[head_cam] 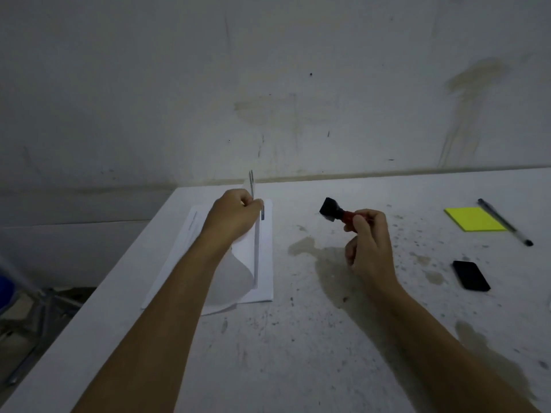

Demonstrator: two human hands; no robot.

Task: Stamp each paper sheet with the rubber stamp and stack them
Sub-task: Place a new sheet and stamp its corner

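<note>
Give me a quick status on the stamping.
Left hand lifting a sheet off the stack. Right hand holds stamp above the table. Nothing in the way.

Red-handled black rubber stamp aloft, tilted; white sheet upright over flat stack.

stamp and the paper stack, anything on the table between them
In the head view, only bare, stained table lies between the stamp and paper stack.
</note>
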